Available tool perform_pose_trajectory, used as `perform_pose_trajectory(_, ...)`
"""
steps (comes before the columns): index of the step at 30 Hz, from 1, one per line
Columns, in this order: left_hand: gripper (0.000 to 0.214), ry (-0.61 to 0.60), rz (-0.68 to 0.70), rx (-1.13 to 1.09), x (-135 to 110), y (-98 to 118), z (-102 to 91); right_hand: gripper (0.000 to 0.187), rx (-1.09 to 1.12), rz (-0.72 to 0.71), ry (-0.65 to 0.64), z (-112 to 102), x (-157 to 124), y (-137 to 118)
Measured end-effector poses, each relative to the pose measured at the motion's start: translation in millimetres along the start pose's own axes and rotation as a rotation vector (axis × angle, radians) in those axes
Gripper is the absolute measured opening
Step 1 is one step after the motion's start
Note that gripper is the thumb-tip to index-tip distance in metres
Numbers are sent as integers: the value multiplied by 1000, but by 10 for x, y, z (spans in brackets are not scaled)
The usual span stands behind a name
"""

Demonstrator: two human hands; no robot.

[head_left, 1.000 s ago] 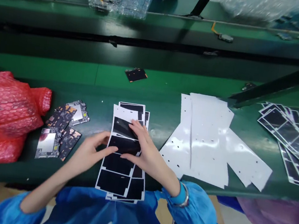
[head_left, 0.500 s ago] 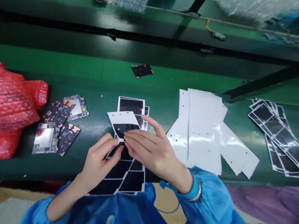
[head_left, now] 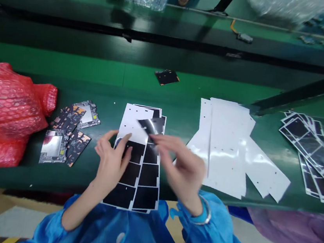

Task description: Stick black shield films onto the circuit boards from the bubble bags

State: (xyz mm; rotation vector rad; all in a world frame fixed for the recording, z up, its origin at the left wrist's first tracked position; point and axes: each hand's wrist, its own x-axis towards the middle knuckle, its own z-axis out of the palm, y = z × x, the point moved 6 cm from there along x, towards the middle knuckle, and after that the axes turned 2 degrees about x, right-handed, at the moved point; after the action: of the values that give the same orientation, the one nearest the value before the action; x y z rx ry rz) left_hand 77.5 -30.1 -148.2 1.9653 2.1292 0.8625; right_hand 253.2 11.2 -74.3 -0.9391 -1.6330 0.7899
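Head view: right hand (head_left: pixel 178 167), its grip clamped, slightly blurred, on a glossy black film (head_left: pixel 152 125) lifted off the backing sheet (head_left: pixel 131 119); left hand (head_left: pixel 111 162), grip apart, rests open on that sheet.

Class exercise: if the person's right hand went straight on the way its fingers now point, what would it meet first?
The right hand would probably meet the glossy black film piece first, though depth is unclear from this view.

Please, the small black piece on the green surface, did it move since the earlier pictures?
Yes, the black piece moved to the right, toward the white backing sheets.
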Motion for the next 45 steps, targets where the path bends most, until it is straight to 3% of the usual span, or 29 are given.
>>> perform_pose_trajectory(2, 25, -50, 80, -162, -5, 111, -78, 26, 72, -46, -216, 224, -58, -44)
perform_pose_trajectory(3, 24, -76, 105, -240, -9, 147, -131, 28, 104, -32, -237, 259, -77, -26)
perform_pose_trajectory(6, 24, -161, 131, -344, -25, 173, -266, 37, 194, 175, -97, 154, -87, 205)
perform_pose_trajectory(8, 25, -217, 174, -360, -46, 182, -318, 38, 281, 338, -87, 119, -105, 385)
perform_pose_trajectory(11, 26, -251, 276, -267, -69, 202, -355, 8, 338, 427, -139, 153, -127, 490)
perform_pose_trajectory(15, 31, -152, 284, 80, 75, -1, -390, 12, 71, 245, -70, 100, -104, 331)
perform_pose_trajectory(19, 67, -29, 9, 372, 354, -565, -410, 15, -281, -145, -31, -25, -94, 45)
perform_pose_trajectory(22, 77, -128, -35, 405, 435, -784, -276, 20, -431, -289, -9, -150, -121, -4)
perform_pose_trajectory(26, 60, -356, 170, 281, 385, -664, -105, 22, -568, -337, 51, -334, -134, 24)
perform_pose_trajectory(28, 56, -341, 192, 252, 400, -676, -179, 24, -610, -376, 39, -388, -131, 15)
perform_pose_trajectory(31, 62, -242, 135, 255, 512, -892, -385, 25, -629, -400, 10, -432, -121, 4)
perform_pose_trajectory(33, 67, -271, 135, 217, 602, -1054, -443, 23, -565, -342, 32, -465, -108, 22)
perform_pose_trajectory(36, 70, -370, 193, 118, 711, -1154, -430, 14, -334, -100, 101, -514, -87, 137)
perform_pose_trajectory(38, 66, -364, 230, 59, 742, -1088, -451, 7, -166, 96, 156, -523, -93, 238)
perform_pose_trajectory(40, 60, -278, 255, 2, 720, -913, -539, 10, -26, 240, 190, -495, -102, 297)
perform_pose_trajectory(42, 60, -159, 283, -58, 639, -655, -674, 16, 97, 305, 185, -418, -88, 285)
perform_pose_trajectory(45, 67, -36, 371, -189, 463, -216, -860, 17, 243, 270, 87, -210, -10, 136)
